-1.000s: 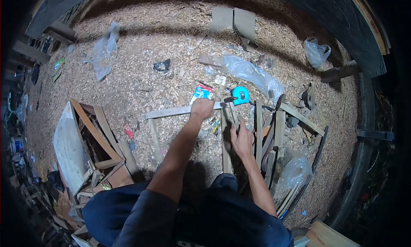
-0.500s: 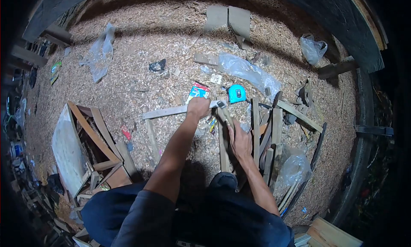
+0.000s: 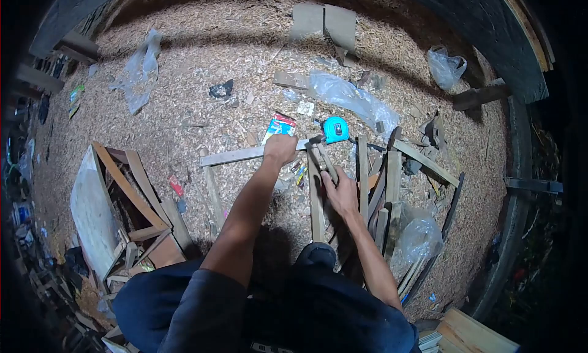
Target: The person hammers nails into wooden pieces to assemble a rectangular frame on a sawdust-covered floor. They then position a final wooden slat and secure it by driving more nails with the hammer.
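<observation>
Covering the floor: tan wood shavings, with a dark broad panel at upper right of the frame.
Lower left: open wooden frame with a whitish panel.
Left hand: closed over a long pale wooden strip, centre.
Hammer: wooden-handled hammer with dark head, at the strip's right end, between the hands.
Tape measure: turquoise plastic case, near the hammer head.
Right hand: wrapped round the hammer's handle.
</observation>
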The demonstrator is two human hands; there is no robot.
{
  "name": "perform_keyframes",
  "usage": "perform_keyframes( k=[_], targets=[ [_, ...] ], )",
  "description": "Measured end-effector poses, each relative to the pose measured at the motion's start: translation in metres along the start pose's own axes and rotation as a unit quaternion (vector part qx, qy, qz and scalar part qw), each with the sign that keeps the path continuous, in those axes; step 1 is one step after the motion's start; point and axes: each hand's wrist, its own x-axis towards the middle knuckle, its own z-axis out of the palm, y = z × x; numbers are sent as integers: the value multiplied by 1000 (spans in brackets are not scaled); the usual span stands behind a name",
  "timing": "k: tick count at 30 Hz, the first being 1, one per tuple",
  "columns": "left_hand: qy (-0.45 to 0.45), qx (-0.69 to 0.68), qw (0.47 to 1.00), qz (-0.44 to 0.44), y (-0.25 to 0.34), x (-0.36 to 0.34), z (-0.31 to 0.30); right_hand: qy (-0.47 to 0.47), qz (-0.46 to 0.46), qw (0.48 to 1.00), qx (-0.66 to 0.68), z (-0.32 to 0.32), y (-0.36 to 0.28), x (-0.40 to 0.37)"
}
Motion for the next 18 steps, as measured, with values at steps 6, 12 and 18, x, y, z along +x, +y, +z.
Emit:
perform_keyframes(
  k=[6, 12, 18],
  targets=[
    [5, 5, 1000, 4, 1, 0, -2, 26, 21, 999, 23, -35, -21, 1],
    [6, 17, 1000, 18, -2, 1, 5, 37, 3, 999, 35, -62, -31, -3],
    [22, 15, 999, 30, -4, 2, 1, -1, -2, 1000, -6, -58, -39, 14]
  ],
)
